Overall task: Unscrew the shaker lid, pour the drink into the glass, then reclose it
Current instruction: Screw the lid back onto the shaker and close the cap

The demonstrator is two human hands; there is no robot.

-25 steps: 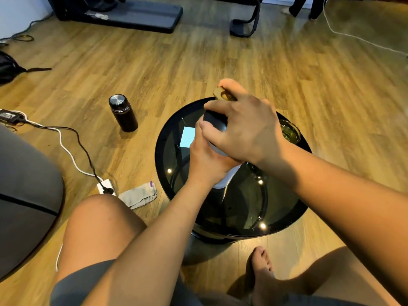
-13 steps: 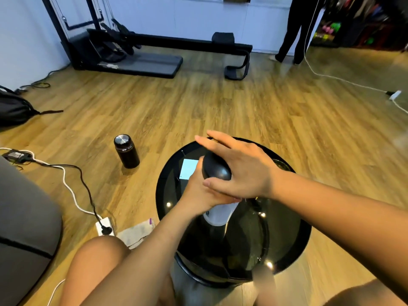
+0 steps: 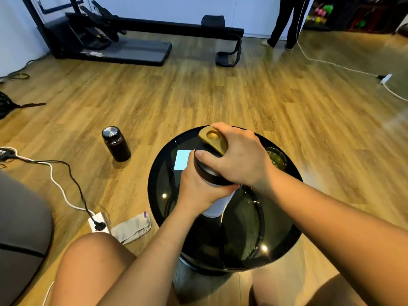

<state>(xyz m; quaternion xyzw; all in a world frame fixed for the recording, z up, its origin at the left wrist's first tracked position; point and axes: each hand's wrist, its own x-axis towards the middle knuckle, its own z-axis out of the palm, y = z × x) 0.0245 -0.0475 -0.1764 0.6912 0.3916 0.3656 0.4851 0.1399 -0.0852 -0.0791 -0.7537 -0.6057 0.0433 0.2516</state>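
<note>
A shaker with a white body (image 3: 215, 206) stands upright on a round black glass table (image 3: 276, 235). Its black lid (image 3: 204, 167) carries a gold flip cap (image 3: 213, 139). My left hand (image 3: 198, 188) wraps the body just under the lid. From above, my right hand (image 3: 236, 157) clamps the lid and the gold cap. A glass (image 3: 276, 159) holding yellow-green drink stands at the table's far right, partly hidden behind my right wrist.
A dark flask (image 3: 116, 144) stands on the wood floor left of the table. Cables, a power strip (image 3: 98, 223) and a grey cloth (image 3: 132, 227) lie near my left knee. A treadmill (image 3: 114, 47) and a standing person (image 3: 284, 21) are far back.
My right hand has turned on the lid, so the gold flip cap shows again at the top. The camera tilted up between the earliest frame and now. My left hand keeps its hold.
</note>
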